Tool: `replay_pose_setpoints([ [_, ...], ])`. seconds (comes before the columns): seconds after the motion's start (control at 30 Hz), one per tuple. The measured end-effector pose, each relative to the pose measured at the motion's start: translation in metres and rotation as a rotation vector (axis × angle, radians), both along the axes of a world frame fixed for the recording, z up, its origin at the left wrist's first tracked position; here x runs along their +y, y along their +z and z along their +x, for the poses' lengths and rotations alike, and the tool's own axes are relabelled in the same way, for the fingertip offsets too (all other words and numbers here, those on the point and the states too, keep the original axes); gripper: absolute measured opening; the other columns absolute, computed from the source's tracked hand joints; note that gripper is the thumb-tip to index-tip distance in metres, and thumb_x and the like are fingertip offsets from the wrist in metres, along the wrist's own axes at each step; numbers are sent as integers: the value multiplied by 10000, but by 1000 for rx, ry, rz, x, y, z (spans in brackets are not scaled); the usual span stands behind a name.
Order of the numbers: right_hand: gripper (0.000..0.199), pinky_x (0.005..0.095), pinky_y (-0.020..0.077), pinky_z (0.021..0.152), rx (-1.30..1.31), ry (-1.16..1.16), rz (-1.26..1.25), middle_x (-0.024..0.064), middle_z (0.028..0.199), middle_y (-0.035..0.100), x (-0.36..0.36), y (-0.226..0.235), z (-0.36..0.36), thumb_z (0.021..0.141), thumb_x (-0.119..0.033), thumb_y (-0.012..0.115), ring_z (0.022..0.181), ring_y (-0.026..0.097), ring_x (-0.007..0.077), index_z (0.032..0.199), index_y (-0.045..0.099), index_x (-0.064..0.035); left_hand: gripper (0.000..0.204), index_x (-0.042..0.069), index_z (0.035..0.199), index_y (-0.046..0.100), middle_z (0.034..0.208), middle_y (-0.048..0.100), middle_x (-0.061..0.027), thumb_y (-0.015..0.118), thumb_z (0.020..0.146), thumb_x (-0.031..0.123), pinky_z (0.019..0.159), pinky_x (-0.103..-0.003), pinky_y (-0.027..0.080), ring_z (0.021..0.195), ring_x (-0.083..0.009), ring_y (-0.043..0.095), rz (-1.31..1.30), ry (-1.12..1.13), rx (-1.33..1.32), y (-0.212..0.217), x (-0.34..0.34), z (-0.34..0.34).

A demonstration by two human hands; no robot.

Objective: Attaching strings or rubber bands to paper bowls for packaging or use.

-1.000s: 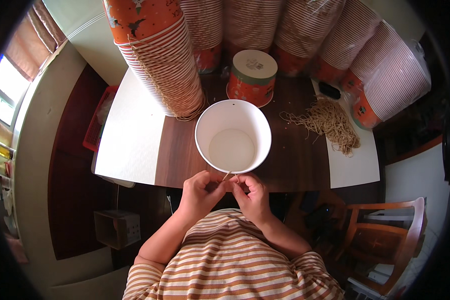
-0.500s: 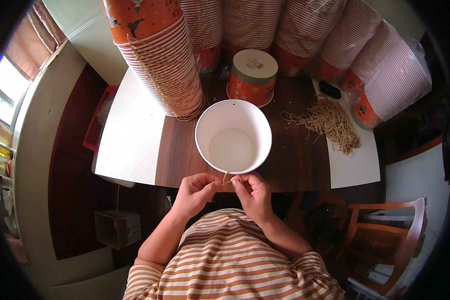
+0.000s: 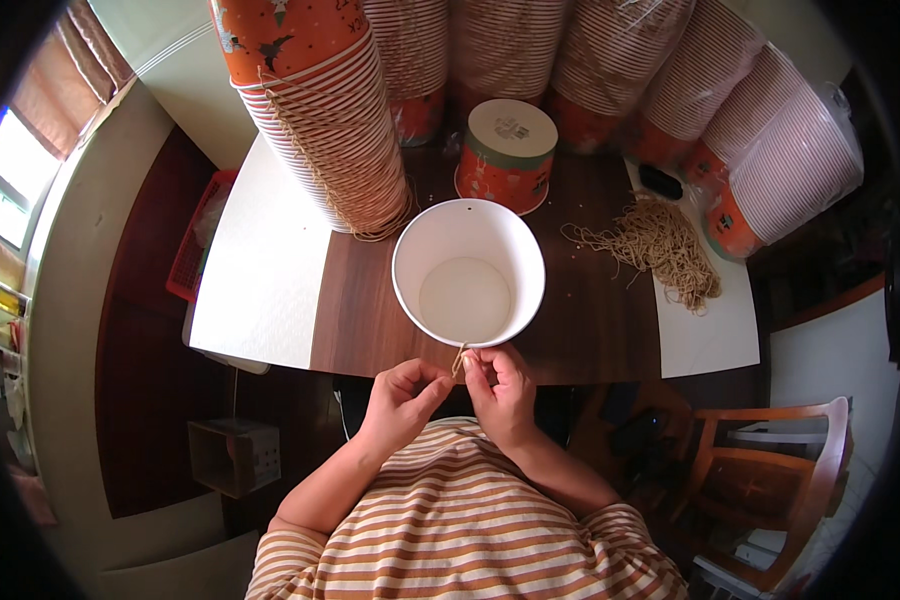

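Table: a dark brown table top (image 3: 590,320) with pale panels at its left and right ends, seen from above, its edges bent by the lens.
Wrapped stacks: several nested columns of paper buckets (image 3: 790,165) in clear plastic stand along the far side, white rims showing above orange walls.
Chair: a wooden chair (image 3: 755,487) stands at the lower right, beyond the table's near edge.
Tall stack: nested orange buckets (image 3: 325,130) rise at the far left of the table, cords hanging down their side.
Basket: a red basket (image 3: 185,265) sits just beyond the table's left end.
Open bucket: a white-lined bucket (image 3: 518,255) stands mouth up at the table's near edge, directly in front of the person, with a small dark hole near its far rim.
Upturned bucket: an orange bucket (image 3: 505,170) rests bottom up behind it.
Cord heap: loose tan cord (image 3: 675,250) lies tangled on the right.
Right hand: the right hand (image 3: 503,395) pinches a short cord (image 3: 458,362) at the bucket's near rim.
Left hand: the left hand (image 3: 400,400) has thumb and forefinger drawn narrow just beside that cord; I cannot tell whether they grip it.
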State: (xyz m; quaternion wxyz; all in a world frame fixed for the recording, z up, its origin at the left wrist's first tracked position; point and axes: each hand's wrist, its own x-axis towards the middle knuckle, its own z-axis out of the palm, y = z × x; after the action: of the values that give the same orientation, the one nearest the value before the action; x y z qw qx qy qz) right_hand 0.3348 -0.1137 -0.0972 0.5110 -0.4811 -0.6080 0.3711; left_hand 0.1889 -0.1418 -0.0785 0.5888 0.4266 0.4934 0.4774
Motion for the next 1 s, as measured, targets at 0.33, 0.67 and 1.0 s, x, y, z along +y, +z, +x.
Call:
replay_pose_setpoints([
  [0.33, 130, 196, 446, 705, 222, 303, -247, 22, 892, 589, -6, -16, 16, 897, -103, 598, 785, 536, 51, 957, 612, 10, 130, -14, 915, 638, 745, 620, 4, 615, 895, 112, 522, -162, 372, 604, -12, 477, -69, 106, -23, -26, -22, 6],
  [0.67, 85, 209, 464, 722, 531, 294, -450, 8, 830, 594, -11, -16, -1, 885, -87, 602, 772, 565, 68, 905, 615, -6, 116, -15, 852, 592, 681, 554, 41, 600, 899, 91, 529, -171, 378, 601, -10, 465, 8, 121, 79, -32, -22, 12],
  [1.0, 98, 165, 343, 541, 728, 79, -482, -7, 769, 593, 0, -3, -10, 883, -128, 610, 606, 437, 21, 903, 630, -35, 86, -18, 833, 589, 713, 576, 30, 604, 878, 54, 550, -166, 369, 627, -14, 466, -74, 84, 6, -46, -24, 12],
])
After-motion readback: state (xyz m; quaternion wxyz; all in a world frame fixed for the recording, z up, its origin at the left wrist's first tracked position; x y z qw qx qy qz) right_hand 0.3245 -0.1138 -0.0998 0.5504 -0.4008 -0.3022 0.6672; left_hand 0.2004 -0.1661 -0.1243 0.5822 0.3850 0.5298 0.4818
